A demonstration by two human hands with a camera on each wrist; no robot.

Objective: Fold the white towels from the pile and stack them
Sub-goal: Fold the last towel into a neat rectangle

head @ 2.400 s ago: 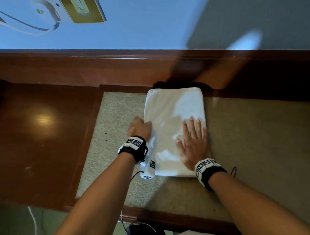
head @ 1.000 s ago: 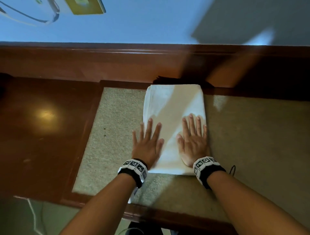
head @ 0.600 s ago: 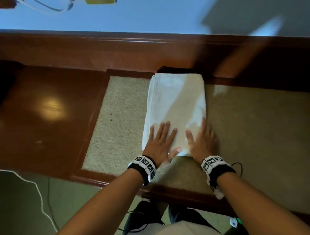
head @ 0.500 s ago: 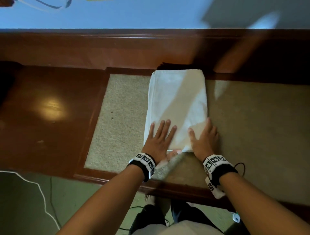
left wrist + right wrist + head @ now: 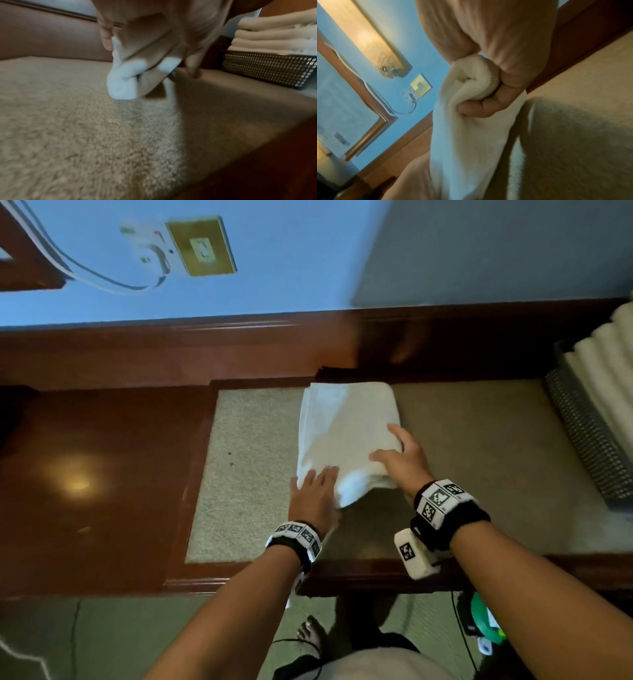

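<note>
While the head view shows only the backs of both hands at the near end of the folded white towel [image 5: 346, 433] on the carpeted counter [image 5: 479, 446], the right wrist view shows the right hand [image 5: 402, 462] gripping that lifted end, fingers curled beneath. Seen from its wrist, the left hand [image 5: 313, 496] pinches the corner. A mesh basket [image 5: 267, 69] holds stacked towels [image 5: 274, 35].
</note>
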